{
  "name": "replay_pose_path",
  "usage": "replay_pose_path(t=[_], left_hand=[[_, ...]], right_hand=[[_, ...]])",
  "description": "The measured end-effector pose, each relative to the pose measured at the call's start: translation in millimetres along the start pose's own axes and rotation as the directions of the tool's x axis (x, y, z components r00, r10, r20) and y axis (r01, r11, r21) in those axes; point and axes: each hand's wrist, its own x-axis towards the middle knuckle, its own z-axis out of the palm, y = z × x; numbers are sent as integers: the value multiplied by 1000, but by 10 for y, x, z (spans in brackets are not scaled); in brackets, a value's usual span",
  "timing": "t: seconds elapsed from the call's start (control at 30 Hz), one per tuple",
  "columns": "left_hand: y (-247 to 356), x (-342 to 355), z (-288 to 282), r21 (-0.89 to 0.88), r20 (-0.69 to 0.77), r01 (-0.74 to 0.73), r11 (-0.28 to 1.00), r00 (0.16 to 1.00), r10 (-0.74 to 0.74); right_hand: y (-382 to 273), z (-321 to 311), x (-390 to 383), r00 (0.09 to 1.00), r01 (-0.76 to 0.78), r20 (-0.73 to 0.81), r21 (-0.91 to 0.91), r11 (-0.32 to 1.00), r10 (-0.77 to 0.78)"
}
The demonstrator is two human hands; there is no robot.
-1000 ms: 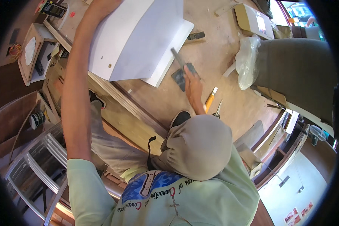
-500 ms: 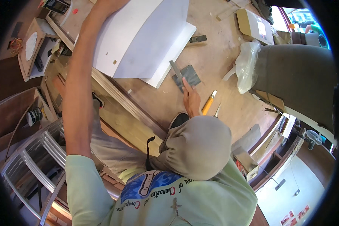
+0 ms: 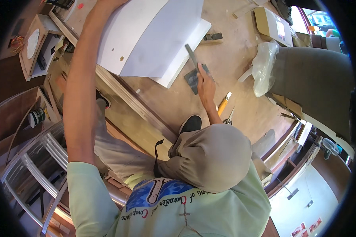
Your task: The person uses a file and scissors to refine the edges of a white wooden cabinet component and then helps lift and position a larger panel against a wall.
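In my right hand (image 3: 206, 87) is a thin, flat grey strip (image 3: 191, 55), like a file or sanding stick, its far end pointing toward a white sheet-covered piece (image 3: 152, 37). Partly under that hand lies a dark square sheet (image 3: 192, 81). My left arm reaches far forward, and my left hand (image 3: 111, 3) is at the white piece's far left edge; the top of the picture cuts off its fingers. An orange-handled cutter (image 3: 224, 103) and a pair of scissors (image 3: 229, 117) lie close to my right forearm.
A small dark block (image 3: 213, 36) lies right of the white piece. Farther right are a cardboard box (image 3: 271, 25), a plastic bag (image 3: 263, 69) and a large grey rounded object (image 3: 312, 75). Long wooden strips (image 3: 126, 100) run on the left, above an aluminium ladder (image 3: 35, 173).
My right hand has moved forward with the grey strip, bringing the strip's tip closer to the white piece. More of my right forearm shows. The left arm stays stretched forward.
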Motion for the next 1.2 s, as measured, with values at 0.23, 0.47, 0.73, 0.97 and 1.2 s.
replay_pose_path(t=[0.23, 0.47, 0.73, 0.97, 1.2], left_hand=[[-85, 26, -95, 19, -81, 109, 994, 991, -107], [-103, -69, -191, 45, -99, 121, 992, 988, -116], [88, 15, -70, 83, -73, 109, 991, 992, -103], [63, -90, -70, -49, -34, 64, 997, 997, -66], [43, -80, -204, 51, -71, 134, 990, 989, -131]], right_hand=[[-84, -8, -335, 996, 80, 31, -33, 996, -79], [-273, -97, 68, 998, 63, 26, 86, 994, -65], [-84, -33, -228, 998, 64, -20, 32, 997, -63], [-137, -60, -656, 998, 49, 40, -8, 999, -49], [-323, -83, -163, 998, 37, 43, 52, 998, -39]])
